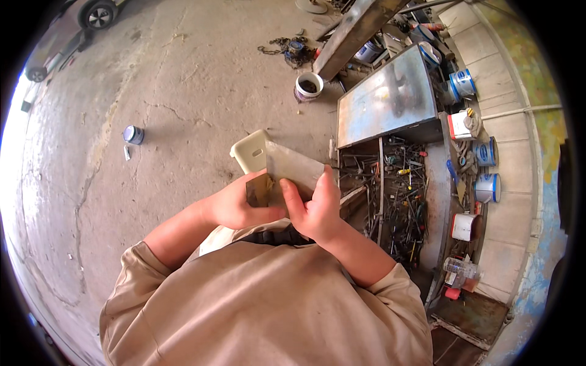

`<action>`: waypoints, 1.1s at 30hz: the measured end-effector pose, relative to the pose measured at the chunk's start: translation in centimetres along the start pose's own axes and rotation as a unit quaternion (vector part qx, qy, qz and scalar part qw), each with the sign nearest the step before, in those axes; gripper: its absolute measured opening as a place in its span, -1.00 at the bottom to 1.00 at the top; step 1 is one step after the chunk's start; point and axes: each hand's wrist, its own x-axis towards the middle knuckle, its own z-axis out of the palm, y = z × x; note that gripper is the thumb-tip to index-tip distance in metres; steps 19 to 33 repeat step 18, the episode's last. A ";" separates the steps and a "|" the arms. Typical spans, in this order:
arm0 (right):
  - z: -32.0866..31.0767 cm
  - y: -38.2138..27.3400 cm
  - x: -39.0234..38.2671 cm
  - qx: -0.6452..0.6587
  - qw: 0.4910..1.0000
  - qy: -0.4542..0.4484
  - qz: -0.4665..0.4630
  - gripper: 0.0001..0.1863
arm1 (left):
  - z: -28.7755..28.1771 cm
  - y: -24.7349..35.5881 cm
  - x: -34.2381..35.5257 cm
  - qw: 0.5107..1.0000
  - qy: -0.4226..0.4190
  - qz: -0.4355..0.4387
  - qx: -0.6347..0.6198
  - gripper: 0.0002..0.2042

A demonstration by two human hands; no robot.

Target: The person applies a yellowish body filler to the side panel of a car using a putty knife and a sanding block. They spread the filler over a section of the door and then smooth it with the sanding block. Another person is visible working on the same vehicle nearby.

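Both hands are together in front of my torso. My left hand (241,204) is closed around a small, dark flat piece (258,190) with a yellowish-brown smear. My right hand (314,204) grips a thin, pale grey four-sided sheet (293,163), its thumb laid across the face and fingers at the right edge. The two flat pieces overlap between the hands; whether they are joined I cannot tell. Just beyond them stands a cream plastic stool (250,149), partly covered by the sheet and my left hand.
To the right, a metal cabinet (387,91) has an open compartment full of jumbled tools (403,195). Several paint cans (487,188) line the wall ledge. A white bucket (309,85), a chain hoist (296,52) and a small can (133,135) are on the concrete floor. A car (73,30) is far left.
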 end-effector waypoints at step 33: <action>-0.7 -2.2 -0.2 0.017 0.999 0.021 0.024 -0.58 | 1.8 0.8 -0.5 0.995 0.016 0.074 0.064 -0.56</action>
